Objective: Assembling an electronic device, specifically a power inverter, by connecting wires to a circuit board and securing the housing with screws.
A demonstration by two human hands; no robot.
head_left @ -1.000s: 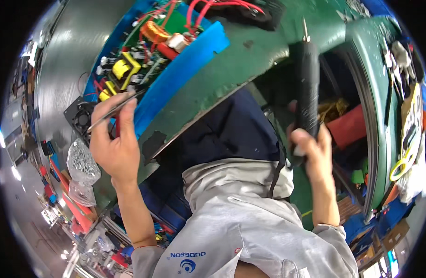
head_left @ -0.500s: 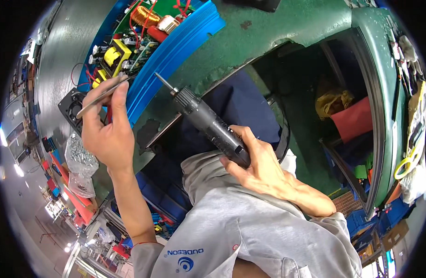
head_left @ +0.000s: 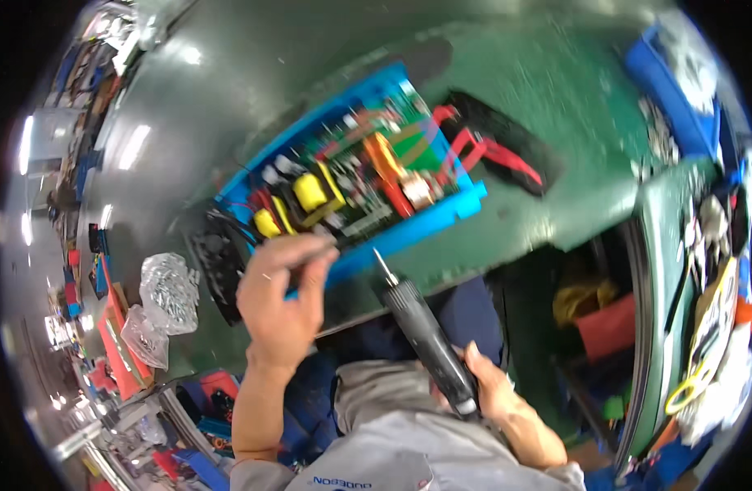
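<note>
My right hand (head_left: 497, 389) is wrapped round the rear of a black electric screwdriver (head_left: 425, 331). Its bit points up and away, just short of the near wall of a blue metal housing (head_left: 441, 214). Inside the housing lies a green circuit board (head_left: 421, 151) with yellow-wrapped transformers (head_left: 310, 192). At the housing's near left corner is my left hand (head_left: 278, 299), fingers pinched on slim metal tweezers (head_left: 328, 244); motion blurs them and only a bit of the tip shows. A black end panel (head_left: 216, 262) stands at the housing's left end.
Right of the housing lies another black panel (head_left: 502, 135) with red wires (head_left: 482, 151). Clear plastic bags (head_left: 170, 290) of small parts sit at left. A blue bin (head_left: 666, 90) stands far right, above yellow-handled scissors (head_left: 693, 391). An open recess in the bench holds red cloth (head_left: 606, 327).
The view has shifted, bringing the whole housing and right panel into sight. My left hand has lowered toward the housing's near edge. The screwdriver stays in my right hand.
</note>
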